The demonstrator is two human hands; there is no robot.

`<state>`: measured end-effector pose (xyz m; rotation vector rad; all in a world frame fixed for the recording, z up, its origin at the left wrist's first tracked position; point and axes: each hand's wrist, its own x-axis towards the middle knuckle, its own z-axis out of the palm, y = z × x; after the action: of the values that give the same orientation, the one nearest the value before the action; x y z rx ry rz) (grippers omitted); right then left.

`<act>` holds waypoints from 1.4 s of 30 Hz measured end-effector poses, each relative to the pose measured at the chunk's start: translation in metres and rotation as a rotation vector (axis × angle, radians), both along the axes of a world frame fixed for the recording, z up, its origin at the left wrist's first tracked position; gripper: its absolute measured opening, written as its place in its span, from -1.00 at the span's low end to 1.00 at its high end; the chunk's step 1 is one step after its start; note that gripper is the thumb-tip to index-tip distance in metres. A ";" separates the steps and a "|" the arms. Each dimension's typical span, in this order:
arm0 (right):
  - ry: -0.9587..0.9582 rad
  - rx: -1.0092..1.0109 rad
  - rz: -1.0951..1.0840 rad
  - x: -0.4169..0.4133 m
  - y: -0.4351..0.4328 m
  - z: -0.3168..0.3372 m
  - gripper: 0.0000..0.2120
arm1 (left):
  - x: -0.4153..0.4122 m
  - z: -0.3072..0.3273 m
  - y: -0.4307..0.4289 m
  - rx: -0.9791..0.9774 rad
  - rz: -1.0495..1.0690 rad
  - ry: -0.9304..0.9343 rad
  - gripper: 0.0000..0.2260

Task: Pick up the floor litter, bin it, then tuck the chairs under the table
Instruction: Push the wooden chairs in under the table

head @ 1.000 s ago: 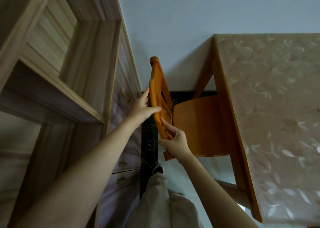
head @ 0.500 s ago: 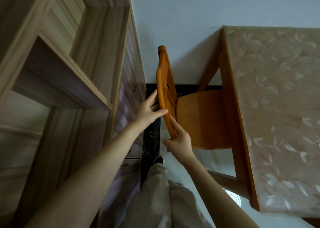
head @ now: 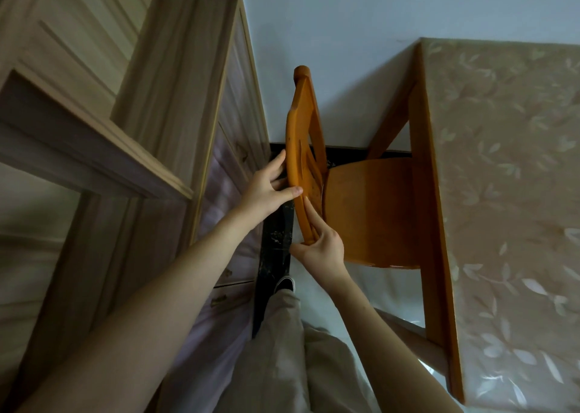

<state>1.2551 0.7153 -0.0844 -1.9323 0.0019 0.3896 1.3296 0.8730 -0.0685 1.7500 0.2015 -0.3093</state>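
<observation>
Obs., head view, looking down: the orange wooden chair stands between a tall pale wood cabinet on the left and the table on the right, close to the light wall. Its seat points toward the table, and the seat's far side is hidden under the table's wooden edge, so it is partly tucked in. The backrest is on the cabinet side, seen nearly edge-on, its top rail running away from the camera. The left hand grasps that rail about midway: the thumb lies across the rail's upper face and the fingers reach round the cabinet side. The right hand grasps the rail's near end, with the index finger stretched along the rail and the thumb on the outer side. The other fingers are hidden behind the hand, so their curl cannot be told. Both forearms are bare and extend up from the bottom of the frame. The table carries a beige leaf-patterned tablecloth with a glossy surface, and one slanted table leg shows past the seat. A dark marbled floor strip runs along the cabinet's drawers. On it is the toe of a black shoe below light beige trousers
</observation>
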 end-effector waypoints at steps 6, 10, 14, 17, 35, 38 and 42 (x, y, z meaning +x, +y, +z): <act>-0.004 -0.015 0.018 0.022 -0.012 -0.003 -0.11 | 0.021 0.000 -0.009 -0.020 -0.010 -0.007 -0.21; 0.024 -0.012 0.022 0.036 -0.022 -0.001 -0.10 | 0.033 -0.002 -0.018 -0.013 -0.019 -0.017 -0.22; 0.056 0.003 0.022 0.048 -0.030 0.003 -0.09 | 0.046 0.000 -0.027 -0.013 -0.015 -0.021 -0.23; 0.055 0.008 0.026 0.057 -0.033 0.003 -0.10 | 0.056 0.000 -0.030 0.006 -0.019 -0.022 -0.22; 0.093 -0.002 -0.053 0.127 -0.091 0.017 -0.17 | 0.128 -0.002 -0.083 0.005 -0.049 -0.057 -0.17; 0.104 0.013 -0.055 0.133 -0.093 0.019 -0.18 | 0.136 -0.005 -0.087 0.014 -0.061 -0.061 -0.18; 0.088 0.018 -0.051 0.134 -0.092 0.022 -0.18 | 0.140 -0.004 -0.088 0.030 -0.068 -0.062 -0.17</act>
<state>1.3896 0.6228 -0.0628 -1.8923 0.1045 0.4388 1.4699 0.7852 -0.0722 1.7962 0.1024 -0.3016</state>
